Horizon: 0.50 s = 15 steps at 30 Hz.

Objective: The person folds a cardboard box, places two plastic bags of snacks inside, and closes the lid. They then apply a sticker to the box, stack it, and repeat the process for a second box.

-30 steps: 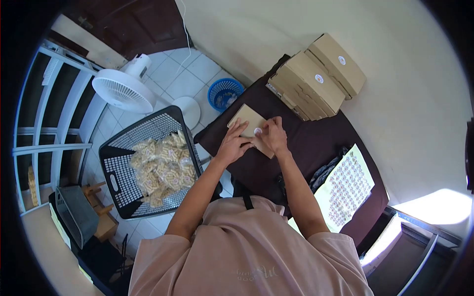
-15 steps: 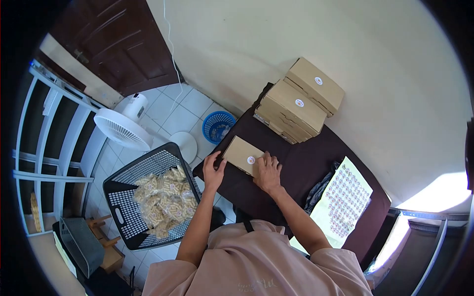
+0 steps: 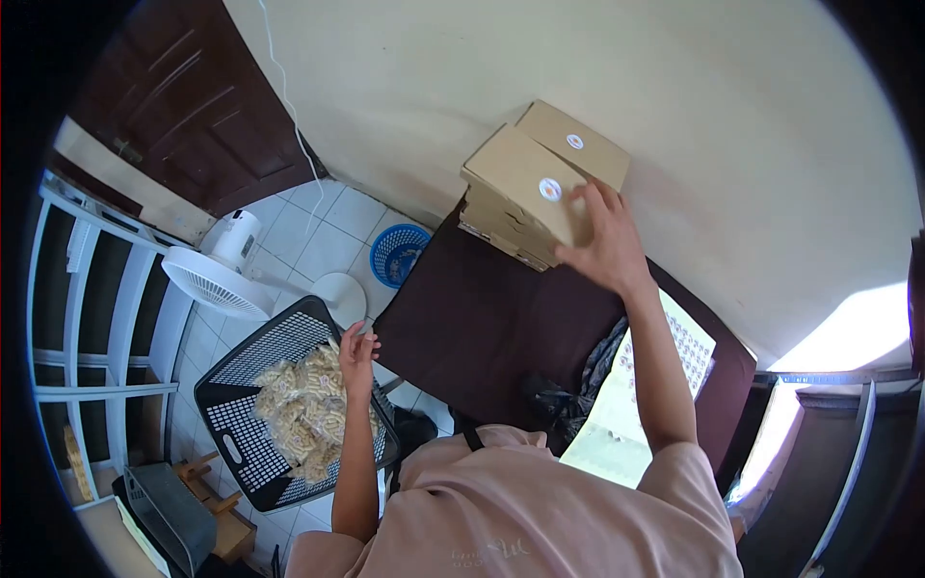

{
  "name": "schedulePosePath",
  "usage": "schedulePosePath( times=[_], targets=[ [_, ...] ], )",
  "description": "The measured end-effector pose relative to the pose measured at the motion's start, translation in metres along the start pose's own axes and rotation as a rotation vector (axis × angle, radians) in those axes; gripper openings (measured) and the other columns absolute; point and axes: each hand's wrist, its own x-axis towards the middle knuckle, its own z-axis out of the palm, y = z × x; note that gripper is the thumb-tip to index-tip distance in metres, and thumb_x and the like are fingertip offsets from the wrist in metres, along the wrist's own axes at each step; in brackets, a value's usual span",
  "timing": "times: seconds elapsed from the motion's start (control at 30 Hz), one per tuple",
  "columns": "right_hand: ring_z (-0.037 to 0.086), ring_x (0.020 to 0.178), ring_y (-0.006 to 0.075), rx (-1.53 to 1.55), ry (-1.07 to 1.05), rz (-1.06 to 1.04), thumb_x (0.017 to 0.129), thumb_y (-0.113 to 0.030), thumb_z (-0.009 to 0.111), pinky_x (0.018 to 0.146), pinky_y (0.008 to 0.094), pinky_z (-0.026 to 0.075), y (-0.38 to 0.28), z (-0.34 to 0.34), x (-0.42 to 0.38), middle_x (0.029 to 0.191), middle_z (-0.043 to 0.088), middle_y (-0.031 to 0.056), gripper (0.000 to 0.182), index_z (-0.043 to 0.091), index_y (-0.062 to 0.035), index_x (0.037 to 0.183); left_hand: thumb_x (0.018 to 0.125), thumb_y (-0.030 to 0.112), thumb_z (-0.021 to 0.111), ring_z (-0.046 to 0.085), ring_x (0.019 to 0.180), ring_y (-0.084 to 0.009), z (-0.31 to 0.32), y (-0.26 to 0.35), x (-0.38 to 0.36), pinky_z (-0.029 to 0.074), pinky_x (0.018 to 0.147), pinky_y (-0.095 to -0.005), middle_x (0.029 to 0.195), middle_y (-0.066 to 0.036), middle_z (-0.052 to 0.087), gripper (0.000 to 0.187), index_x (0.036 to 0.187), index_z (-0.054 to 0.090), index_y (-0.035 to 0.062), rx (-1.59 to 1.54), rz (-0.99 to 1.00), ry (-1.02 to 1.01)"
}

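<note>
My right hand (image 3: 609, 241) is at the right end of the top cardboard box (image 3: 525, 178) in the front stack. Its thumb and fingers are spread around that end, and whether they touch the box is hard to tell. A round sticker (image 3: 549, 189) marks the box lid. Behind it stands another cardboard box (image 3: 593, 144) with a similar sticker. My left hand (image 3: 358, 358) hovers by the table's left edge, above the rim of the black basket (image 3: 236, 414). Its fingers are loosely bent and apart. Clear bags of pale, finger-shaped pieces (image 3: 313, 409) fill part of the basket.
A dark cloth covers the table (image 3: 482, 328). On its right side lie a sticker sheet (image 3: 617, 424) and crumpled black plastic (image 3: 568, 400). A white fan (image 3: 217, 279) and a blue basket (image 3: 395, 255) stand on the tiled floor, left of the table.
The box that lay under both hands on the table is now on the front stack. My right hand has moved up to the stack; my left hand has moved left, off the table.
</note>
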Motion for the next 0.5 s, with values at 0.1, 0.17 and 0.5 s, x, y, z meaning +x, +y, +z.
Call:
schedulePosePath(
  times=[0.1,0.17,0.5],
  targets=[
    [0.043,0.125,0.0431,-0.118,0.067,-0.054,0.068,-0.027,0.080,0.101,0.0496,0.043,0.039,0.029,0.009,0.134,0.049,0.0205,0.053,0.058,-0.0080,0.113,0.096,0.020,0.062,0.062,0.084,-0.0087,0.037,0.011,-0.014,0.048,0.070,-0.0216,0.097,-0.003,0.065,0.033,0.126,0.057,0.0071,0.063,-0.023,-0.123],
    [0.048,0.122,0.0413,-0.197,0.192,-0.114,0.079,-0.030,0.076,0.099,0.0476,0.044,0.055,0.044,0.004,0.132,0.052,0.0212,0.038,0.065,-0.0058,0.107,0.093,0.019,0.067,0.063,0.082,-0.0088,0.069,0.010,-0.028,0.050,0.069,-0.0228,0.093,-0.003,0.066,0.028,0.118,0.062,0.0077,0.180,0.027,-0.261],
    [0.054,0.102,0.0378,-0.254,0.260,0.555,0.073,-0.026,0.083,0.088,0.0464,0.042,0.108,0.075,-0.214,0.107,0.059,0.0182,0.035,0.064,-0.0046,0.094,0.088,0.025,0.071,0.063,0.108,-0.0306,0.221,-0.006,-0.116,0.049,0.092,-0.0382,0.114,-0.015,0.066,0.037,0.117,0.064,0.0038,0.454,0.436,-0.979]
  ],
)
